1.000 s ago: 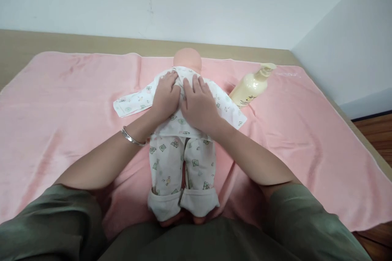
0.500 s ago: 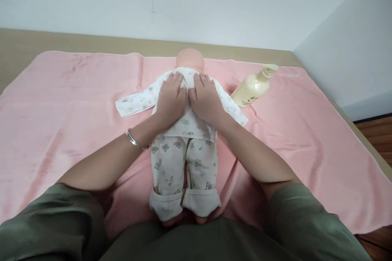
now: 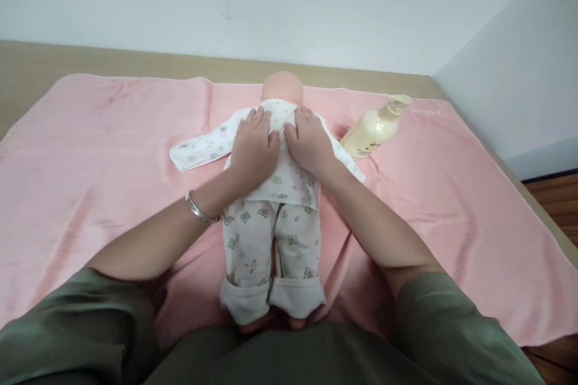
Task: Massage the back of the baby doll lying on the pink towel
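Observation:
A baby doll [image 3: 283, 87] lies face down on a pink blanket [image 3: 112, 192], its head toward the wall and its feet toward me. It wears a white printed top [image 3: 282, 183] and matching trousers [image 3: 250, 240] with turned-up cuffs. Flat on the left side of its upper back rests my left hand [image 3: 255, 143], fingers stretched out. My right hand [image 3: 312, 143] lies the same way on the right side, thumb pointing inward. Neither hand grips anything. Between the two thumbs a strip of the top shows creases.
To the right of the doll, a pale yellow pump bottle [image 3: 372, 132] leans at a tilt on the blanket. Behind the blanket runs the wooden tabletop edge [image 3: 149, 63], up against a white wall [image 3: 316, 6]. Wooden flooring [image 3: 553, 204] appears at far right.
My right hand has slid a little to the right, away from my left hand, so the gap between them is wider. My left hand has barely shifted.

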Action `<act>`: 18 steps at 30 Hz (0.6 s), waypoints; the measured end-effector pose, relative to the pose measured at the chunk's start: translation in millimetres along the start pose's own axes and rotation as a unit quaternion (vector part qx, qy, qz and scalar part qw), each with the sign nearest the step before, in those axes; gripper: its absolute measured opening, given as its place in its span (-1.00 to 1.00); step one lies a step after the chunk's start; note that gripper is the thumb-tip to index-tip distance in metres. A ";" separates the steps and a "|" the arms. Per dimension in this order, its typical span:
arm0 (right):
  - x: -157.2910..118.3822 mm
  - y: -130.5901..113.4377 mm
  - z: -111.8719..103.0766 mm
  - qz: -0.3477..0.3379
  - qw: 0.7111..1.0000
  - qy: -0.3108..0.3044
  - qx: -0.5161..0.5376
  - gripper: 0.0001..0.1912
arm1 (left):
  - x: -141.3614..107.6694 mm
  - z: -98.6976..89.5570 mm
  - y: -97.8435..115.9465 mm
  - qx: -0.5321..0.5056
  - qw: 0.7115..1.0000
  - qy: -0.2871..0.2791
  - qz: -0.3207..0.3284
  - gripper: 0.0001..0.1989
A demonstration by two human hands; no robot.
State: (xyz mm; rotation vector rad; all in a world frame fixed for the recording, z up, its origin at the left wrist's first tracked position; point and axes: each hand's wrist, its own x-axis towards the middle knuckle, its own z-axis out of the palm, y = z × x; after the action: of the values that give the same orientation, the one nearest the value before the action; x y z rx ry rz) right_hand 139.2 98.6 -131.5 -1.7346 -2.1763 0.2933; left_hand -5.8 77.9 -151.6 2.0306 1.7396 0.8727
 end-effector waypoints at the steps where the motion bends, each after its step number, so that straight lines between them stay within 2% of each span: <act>1: -4.7 -3.5 0.4 -0.004 1.000 0.005 -0.018 -0.34 | 3.5 -1.8 -0.7 -0.002 1.000 -0.004 -0.016 -0.35; 4: -25.5 -18.6 2.0 -0.023 0.997 0.023 -0.075 -0.35 | 15.8 -5.3 -7.9 -0.013 0.999 -0.008 -0.047 -0.34; 7: -37.5 -26.7 2.7 -0.037 0.993 0.027 -0.105 -0.36 | 21.5 -3.6 -16.4 -0.023 0.999 0.005 -0.038 -0.36; 10: -29.7 -20.8 1.7 -0.039 0.995 0.015 -0.086 -0.38 | 13.9 1.1 -17.0 -0.026 0.999 0.028 0.005 -0.40; 13: -13.4 -9.9 0.3 -0.016 0.999 -0.002 -0.051 -0.37 | -2.3 3.4 -6.5 0.006 0.998 0.032 0.052 -0.40; 16: -6.1 -6.2 0.6 -0.001 0.999 0.000 -0.046 -0.34 | -13.1 1.8 5.1 0.026 0.998 0.014 0.057 -0.39; 18: -8.5 -8.9 1.5 0.008 0.999 0.002 -0.049 -0.32 | -11.8 0.1 6.7 0.012 0.999 0.002 0.046 -0.39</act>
State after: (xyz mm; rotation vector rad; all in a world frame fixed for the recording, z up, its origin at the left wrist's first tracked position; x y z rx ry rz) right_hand 132.2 88.4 -130.8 -1.8042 -2.2090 0.1891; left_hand -1.3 65.2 -150.4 2.1393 1.6780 0.8877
